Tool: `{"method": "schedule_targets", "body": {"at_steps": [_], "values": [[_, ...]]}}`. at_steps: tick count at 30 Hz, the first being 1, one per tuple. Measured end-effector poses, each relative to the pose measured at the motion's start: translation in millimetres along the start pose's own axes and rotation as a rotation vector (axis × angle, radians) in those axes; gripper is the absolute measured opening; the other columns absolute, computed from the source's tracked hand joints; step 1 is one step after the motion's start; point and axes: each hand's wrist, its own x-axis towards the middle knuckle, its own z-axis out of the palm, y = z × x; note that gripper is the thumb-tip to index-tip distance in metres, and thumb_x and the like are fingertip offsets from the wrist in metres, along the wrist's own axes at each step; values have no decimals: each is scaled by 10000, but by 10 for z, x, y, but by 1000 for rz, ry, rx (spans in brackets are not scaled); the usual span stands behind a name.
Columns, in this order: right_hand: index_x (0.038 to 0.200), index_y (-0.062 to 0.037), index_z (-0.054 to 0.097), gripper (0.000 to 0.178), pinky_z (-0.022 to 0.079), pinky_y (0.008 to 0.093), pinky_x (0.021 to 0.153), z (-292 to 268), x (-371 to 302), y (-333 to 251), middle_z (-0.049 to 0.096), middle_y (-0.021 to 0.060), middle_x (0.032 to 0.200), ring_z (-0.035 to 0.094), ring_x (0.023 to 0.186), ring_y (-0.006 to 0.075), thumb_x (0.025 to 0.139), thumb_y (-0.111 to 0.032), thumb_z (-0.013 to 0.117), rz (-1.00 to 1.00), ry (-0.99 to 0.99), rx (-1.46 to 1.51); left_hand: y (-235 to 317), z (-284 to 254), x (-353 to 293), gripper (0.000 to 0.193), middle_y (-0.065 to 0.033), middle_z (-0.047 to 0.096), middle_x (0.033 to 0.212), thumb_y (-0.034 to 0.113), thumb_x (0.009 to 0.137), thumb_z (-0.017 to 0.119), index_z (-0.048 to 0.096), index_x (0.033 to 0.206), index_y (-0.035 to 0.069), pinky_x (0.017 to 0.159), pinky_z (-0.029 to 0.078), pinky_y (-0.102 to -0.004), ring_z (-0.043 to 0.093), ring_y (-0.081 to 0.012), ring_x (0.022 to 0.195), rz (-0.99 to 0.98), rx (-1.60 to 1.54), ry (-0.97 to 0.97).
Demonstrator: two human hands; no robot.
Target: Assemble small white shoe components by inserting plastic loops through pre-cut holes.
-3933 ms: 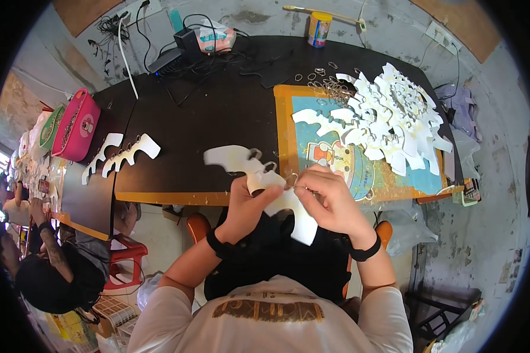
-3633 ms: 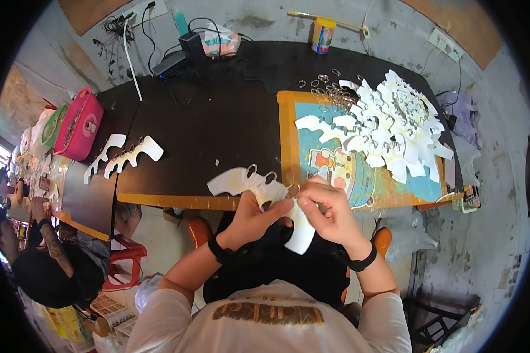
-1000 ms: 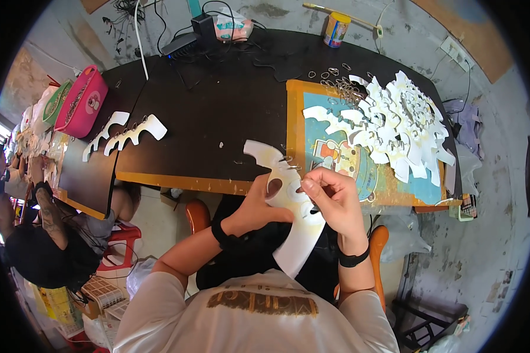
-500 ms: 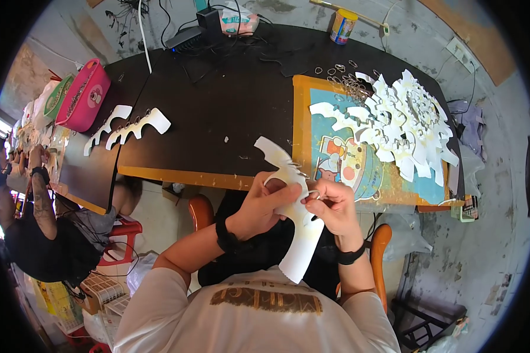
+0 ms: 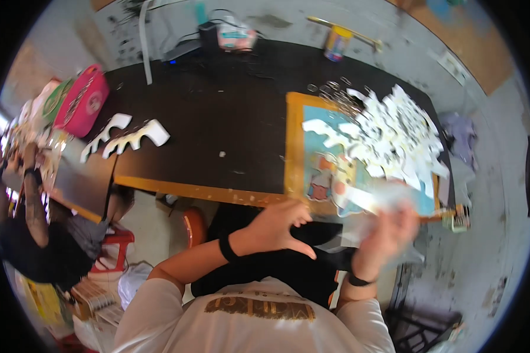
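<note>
My left hand (image 5: 277, 228) is held at the table's front edge, thumb and fingers apart, with nothing in it. My right hand (image 5: 388, 232) is smeared by motion at the front edge of the mat, to the right. In it is a white scalloped strip (image 5: 362, 199), blurred as well, partly hidden by the fingers. Beyond that hand lies a heap of similar white scalloped strips (image 5: 394, 132) with dark metal rings among them. Loose metal rings (image 5: 338, 94) are scattered at the heap's far left side.
Two white scalloped strips (image 5: 138, 138) lie at the left of the black table (image 5: 218, 117). A pink basket (image 5: 82, 103) stands beyond them. A printed mat (image 5: 294, 153) edged in tan tape lies under the heap. At the far left sits another person (image 5: 47, 235).
The white strip has left my left hand, which now opens. My right hand has swung right with the strip, toward the heap.
</note>
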Motion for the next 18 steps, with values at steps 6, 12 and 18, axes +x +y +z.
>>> {"method": "schedule_targets", "body": {"at_steps": [6,12,18], "values": [[1253,75,527,409,469,378,809,-538,1147,478,624,179,984,587,843,326,918,-159,516,-73,-303,-939,36,-356,145,307,-69,586,831,221,760,824,602,863,35,615,499,-278,605,-162,702,-104,-91,161],[1458,8,312,683,412,454,1026,-1042,1242,1312,460,314,1341,470,1228,467,876,-168,623,-199,-558,-1100,-495,-1410,-84,270,-212,553,1040,265,822,703,687,1031,95,810,506,-439,593,-363,906,-295,1008,654],[1205,17,576,403,491,450,888,-81,599,756,613,253,1142,574,1067,416,846,-158,627,-349,-602,-1082,-869,-2015,-662,383,-342,534,1231,245,954,542,584,1082,-113,920,479,-469,564,-456,1079,-536,1113,481]]}}
